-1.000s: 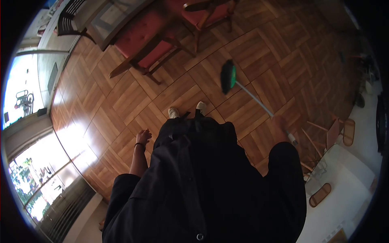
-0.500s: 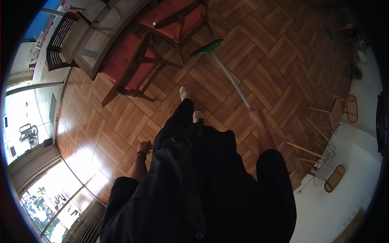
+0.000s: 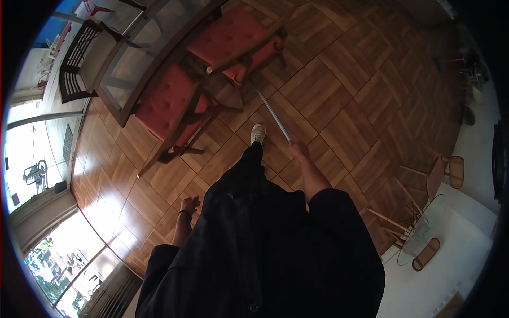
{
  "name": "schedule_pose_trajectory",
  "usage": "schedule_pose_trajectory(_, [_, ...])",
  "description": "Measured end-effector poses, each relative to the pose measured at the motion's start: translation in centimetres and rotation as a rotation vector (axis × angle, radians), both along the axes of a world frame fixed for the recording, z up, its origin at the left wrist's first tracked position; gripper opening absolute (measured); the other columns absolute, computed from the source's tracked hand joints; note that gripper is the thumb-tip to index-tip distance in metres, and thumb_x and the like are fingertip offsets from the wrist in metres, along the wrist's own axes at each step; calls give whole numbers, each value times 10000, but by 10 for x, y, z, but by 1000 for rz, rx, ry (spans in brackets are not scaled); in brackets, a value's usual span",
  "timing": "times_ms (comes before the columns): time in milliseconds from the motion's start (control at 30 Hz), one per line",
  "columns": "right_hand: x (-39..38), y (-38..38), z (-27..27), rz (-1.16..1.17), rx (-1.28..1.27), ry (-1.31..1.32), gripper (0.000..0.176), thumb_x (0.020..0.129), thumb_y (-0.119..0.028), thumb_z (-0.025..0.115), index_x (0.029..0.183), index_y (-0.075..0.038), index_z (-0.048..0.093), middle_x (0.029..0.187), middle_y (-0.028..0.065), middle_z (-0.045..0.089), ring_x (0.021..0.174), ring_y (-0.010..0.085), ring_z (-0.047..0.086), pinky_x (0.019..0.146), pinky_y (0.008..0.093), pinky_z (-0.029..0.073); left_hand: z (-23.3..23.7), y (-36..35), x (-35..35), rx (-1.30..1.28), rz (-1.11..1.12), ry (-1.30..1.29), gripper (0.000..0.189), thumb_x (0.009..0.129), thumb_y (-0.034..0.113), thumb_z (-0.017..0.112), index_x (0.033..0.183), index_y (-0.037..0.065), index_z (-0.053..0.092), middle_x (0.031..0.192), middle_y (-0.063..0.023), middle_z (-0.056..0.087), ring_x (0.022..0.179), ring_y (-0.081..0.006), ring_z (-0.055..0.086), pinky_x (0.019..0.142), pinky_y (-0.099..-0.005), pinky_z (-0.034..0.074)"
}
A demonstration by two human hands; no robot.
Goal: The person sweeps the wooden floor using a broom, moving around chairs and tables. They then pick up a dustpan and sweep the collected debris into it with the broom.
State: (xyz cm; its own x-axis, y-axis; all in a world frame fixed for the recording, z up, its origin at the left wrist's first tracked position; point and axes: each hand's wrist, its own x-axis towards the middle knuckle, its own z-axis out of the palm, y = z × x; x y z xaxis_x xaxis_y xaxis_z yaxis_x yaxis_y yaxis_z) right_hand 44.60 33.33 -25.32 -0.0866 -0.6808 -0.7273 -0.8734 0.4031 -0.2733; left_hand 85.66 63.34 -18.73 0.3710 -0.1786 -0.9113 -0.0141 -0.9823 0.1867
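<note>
My right hand (image 3: 299,149) is closed around the upper part of a broom's pale metal handle (image 3: 274,115). The handle slopes forward and left to the legs of the farther red chair (image 3: 231,41), where the broom head is hidden from sight. At my left side hangs my left hand (image 3: 190,204), holding nothing, with loosely bent fingers and a dark band on the wrist. One light shoe (image 3: 257,133) shows on the wood-patterned tile floor (image 3: 339,122).
A nearer red chair (image 3: 172,100) stands beside a glass-topped table (image 3: 127,66) at the left. At the right are a chair with a wicker back (image 3: 456,171) and a small glass table (image 3: 421,233). Bright windows (image 3: 58,270) line the left side.
My right hand has moved left and the broom has swung left, its green head passing out of sight by the farther chair. I have stepped forward; the chairs appear closer.
</note>
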Motion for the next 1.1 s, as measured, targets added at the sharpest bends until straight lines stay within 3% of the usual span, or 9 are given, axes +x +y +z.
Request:
schedule_pose_trajectory(267, [-87,-29,16,-85,-6,96,429,862,-393,447,940,-18,640,932,187,626,893,316,602,787,400,463,-33,-118,22,75,-178,48,214,822,223,563,695,53,577,713,-15,613,604,-138,548,570,-299,430])
schedule_pose_trajectory(333, [-106,-56,85,24,67,305,392,848,-360,472,932,-17,644,933,176,631,875,297,613,745,397,478,-37,-161,20,-17,-245,30,231,819,206,544,661,38,560,722,-27,613,582,-158,531,567,-293,427])
schedule_pose_trajectory(400, [-139,-71,97,67,26,527,341,846,-308,479,917,-21,648,896,157,642,833,280,628,689,397,493,-75,-189,35,-249,-591,92,172,799,234,601,808,63,596,731,-16,592,681,-107,566,598,-276,460])
schedule_pose_trajectory(567, [-195,-95,95,93,-161,683,335,872,-283,444,858,-16,646,817,140,647,792,283,634,666,414,498,-69,-279,2,-363,-617,151,264,808,281,550,847,26,605,803,-77,624,791,-171,598,675,-306,460])
schedule_pose_trajectory(700, [-164,-87,144,-276,-206,592,401,884,-328,426,871,21,622,838,188,632,814,333,619,683,433,488,-50,-312,-18,-280,-597,159,300,815,284,530,843,-1,616,839,-104,642,833,-198,611,703,-329,457])
schedule_pose_trajectory(833, [-171,-4,123,-612,-180,502,490,885,-405,403,914,38,609,881,233,616,851,387,594,724,464,470,-86,-310,1,-423,-1006,185,261,808,271,543,874,34,629,882,-98,647,819,-201,615,713,-333,469])
schedule_pose_trajectory(900, [-168,60,107,-752,-116,459,550,876,-462,386,928,38,609,902,245,610,869,400,585,741,474,463,-86,-311,-5,-84,-713,219,210,811,246,539,883,75,639,859,-100,645,777,-207,621,693,-324,484])
schedule_pose_trajectory(1033, [-119,217,103,-952,-4,410,663,843,-573,353,920,27,625,919,252,607,893,405,577,751,473,460,-106,-304,8,-745,-2153,-153,214,866,179,454,871,77,642,680,-86,584,574,-168,569,523,-280,451])
schedule_pose_trajectory(1100, [-82,282,129,-1074,89,434,651,831,-578,382,894,18,638,904,245,613,894,395,580,746,470,462,-65,-313,-14,-525,-1871,73,222,874,189,443,860,73,631,675,-75,578,588,-159,566,529,-282,439])
